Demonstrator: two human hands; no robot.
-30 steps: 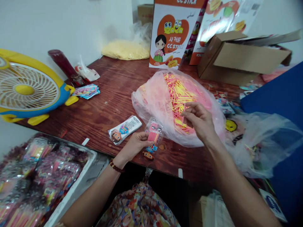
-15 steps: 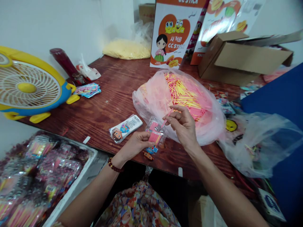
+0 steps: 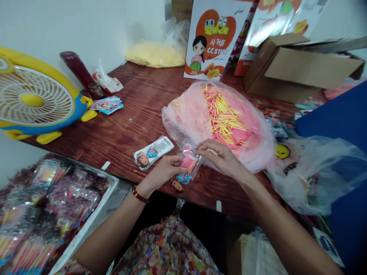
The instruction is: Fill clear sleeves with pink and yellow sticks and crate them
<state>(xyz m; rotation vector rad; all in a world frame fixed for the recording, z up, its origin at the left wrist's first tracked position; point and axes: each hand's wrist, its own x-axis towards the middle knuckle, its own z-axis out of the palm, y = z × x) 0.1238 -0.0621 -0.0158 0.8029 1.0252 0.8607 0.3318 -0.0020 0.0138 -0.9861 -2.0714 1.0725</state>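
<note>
My left hand (image 3: 169, 170) pinches a small clear packet (image 3: 187, 164) near the table's front edge. Pink sticks lie inside it, and its lower end has a blue logo and a cartoon face. At the packet's upper right edge is my right hand (image 3: 216, 154), its fingers closed together; whatever they hold is hidden. Left of the packet lies a stack of flat printed wrappers (image 3: 153, 152). Just beyond my right hand, a large translucent bag (image 3: 186, 114) stands open, full of loose pink and yellow sticks (image 3: 226, 122).
A foam box (image 3: 113, 187) of filled packets sits at lower left, below a yellow and blue fan (image 3: 34, 99). Printed cartons (image 3: 215, 42) and an open cardboard box (image 3: 306, 68) stand at the back. A clear plastic bag (image 3: 318, 172) lies at right.
My right hand has moved down and left to the packet's upper edge. The pink stick seen between its fingers earlier no longer shows there. My left hand keeps its hold.
</note>
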